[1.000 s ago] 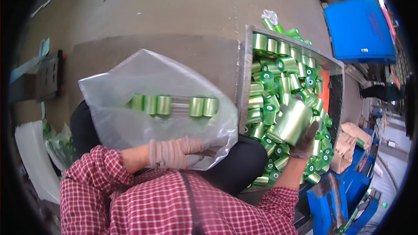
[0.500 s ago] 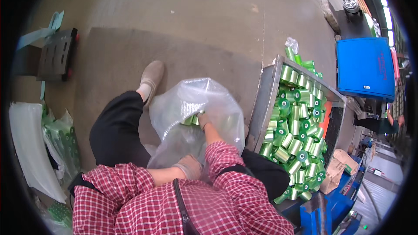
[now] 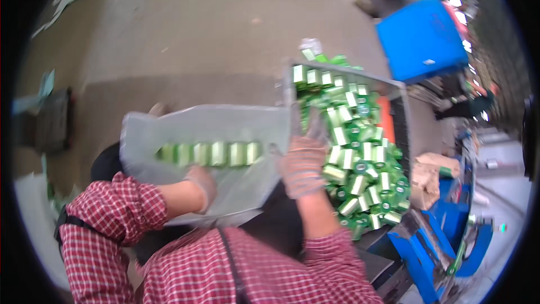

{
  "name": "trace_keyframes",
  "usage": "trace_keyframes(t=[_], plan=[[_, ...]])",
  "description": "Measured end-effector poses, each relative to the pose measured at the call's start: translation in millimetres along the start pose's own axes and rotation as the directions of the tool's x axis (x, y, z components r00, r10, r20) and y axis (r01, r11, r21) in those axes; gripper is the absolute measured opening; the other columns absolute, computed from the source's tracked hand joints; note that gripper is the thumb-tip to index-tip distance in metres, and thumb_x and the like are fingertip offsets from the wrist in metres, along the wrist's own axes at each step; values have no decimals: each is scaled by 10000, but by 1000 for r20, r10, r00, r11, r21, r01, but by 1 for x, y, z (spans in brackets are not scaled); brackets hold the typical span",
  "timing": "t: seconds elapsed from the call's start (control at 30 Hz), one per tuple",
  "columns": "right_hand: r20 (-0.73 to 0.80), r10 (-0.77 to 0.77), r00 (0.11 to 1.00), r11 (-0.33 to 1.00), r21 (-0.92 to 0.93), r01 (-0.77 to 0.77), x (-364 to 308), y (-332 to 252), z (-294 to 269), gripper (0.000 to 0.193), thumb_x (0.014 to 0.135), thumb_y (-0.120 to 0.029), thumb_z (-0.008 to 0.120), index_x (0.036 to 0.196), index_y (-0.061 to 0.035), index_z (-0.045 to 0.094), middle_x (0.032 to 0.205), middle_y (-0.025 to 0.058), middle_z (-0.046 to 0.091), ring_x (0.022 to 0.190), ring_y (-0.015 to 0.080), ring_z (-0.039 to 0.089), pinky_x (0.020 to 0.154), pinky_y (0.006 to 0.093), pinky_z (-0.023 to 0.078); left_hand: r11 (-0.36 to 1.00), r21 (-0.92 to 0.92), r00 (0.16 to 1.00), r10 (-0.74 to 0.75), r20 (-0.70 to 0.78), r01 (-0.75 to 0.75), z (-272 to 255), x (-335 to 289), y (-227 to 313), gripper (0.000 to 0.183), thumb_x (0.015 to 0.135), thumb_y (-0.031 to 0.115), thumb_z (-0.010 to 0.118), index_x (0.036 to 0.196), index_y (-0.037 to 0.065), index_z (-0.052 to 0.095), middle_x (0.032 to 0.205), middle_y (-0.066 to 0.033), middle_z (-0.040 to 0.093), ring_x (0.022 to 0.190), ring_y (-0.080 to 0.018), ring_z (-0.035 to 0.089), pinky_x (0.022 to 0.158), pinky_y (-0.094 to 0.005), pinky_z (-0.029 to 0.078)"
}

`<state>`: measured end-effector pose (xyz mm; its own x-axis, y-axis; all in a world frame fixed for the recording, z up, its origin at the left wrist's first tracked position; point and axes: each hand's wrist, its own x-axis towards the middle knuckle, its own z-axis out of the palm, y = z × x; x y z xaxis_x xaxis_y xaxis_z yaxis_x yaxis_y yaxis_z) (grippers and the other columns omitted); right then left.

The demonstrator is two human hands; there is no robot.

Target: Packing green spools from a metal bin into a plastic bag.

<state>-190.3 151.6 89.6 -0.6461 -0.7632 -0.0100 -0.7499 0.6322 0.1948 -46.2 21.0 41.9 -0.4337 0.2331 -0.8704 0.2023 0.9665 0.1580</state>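
A translucent plastic bag (image 3: pixel 247 187) lies spread across my lap. A single row of green film rolls (image 3: pixel 218 153) shows in it. Closed on the bag's near side, just below the row, is my left hand (image 3: pixel 201 188) in a grey glove; its fingertips are blurred. My right hand (image 3: pixel 305 164), also gloved, is at the near-left side of a grey metal bin (image 3: pixel 400 111). Its fingers are spread and hold nothing. Many loose green rolls (image 3: pixel 360 183) are heaped in the bin, some with their round ends showing.
Behind the bin stands a blue cabinet (image 3: pixel 421 42). Brown paper (image 3: pixel 423 186) and blue machine parts (image 3: pixel 413 250) lie to its right. A dark flat cart (image 3: pixel 55 121) is at the far left. Another person (image 3: pixel 469 104) is at the far right.
My right hand has come out of the bag and moved right to the bin, opening. The bag has swung flatter, showing the row of rolls. The whole view has turned right.
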Motion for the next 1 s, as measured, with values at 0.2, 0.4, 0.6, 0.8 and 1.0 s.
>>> trace_keyframes(t=[0.2,0.4,0.6,0.8,1.0], plan=[[198,108,974,888,422,-184,-8,-5,62,190,821,-206,497,895,-55,586,808,147,631,733,296,630,662,432,493,798,-579,717,-304,-628,-169,73,197,-39,733,667,515,714,1250,109,533,1259,-122,542,1144,-260,510,948,-372,410],[-525,156,837,838,-378,-394,-7,-67,190,320,806,-342,535,848,-56,671,767,122,681,612,302,633,510,424,481,867,-491,893,-154,-422,-82,6,227,-16,720,678,501,710,1253,107,529,1259,-120,541,1146,-258,508,951,-372,409],[-328,-55,943,938,308,162,-7,-37,96,299,779,-257,555,949,-26,643,758,186,635,566,280,602,471,390,443,872,-480,895,-135,-424,-96,-21,219,-18,707,690,488,706,1256,106,524,1260,-117,540,1148,-255,506,954,-371,408],[-226,276,934,235,958,162,7,42,38,328,795,-217,596,1088,-70,600,936,156,641,797,295,625,666,414,486,876,-476,887,-155,-435,-80,-18,206,-13,694,701,474,702,1260,104,520,1261,-115,539,1150,-252,504,957,-370,406],[-323,828,458,543,665,-513,-70,286,106,371,706,-223,736,1052,-127,641,1071,109,613,1062,291,534,933,383,401,881,-469,878,-172,-446,-65,-12,192,-1,681,713,460,698,1263,103,515,1262,-113,538,1152,-250,503,960,-370,405]])
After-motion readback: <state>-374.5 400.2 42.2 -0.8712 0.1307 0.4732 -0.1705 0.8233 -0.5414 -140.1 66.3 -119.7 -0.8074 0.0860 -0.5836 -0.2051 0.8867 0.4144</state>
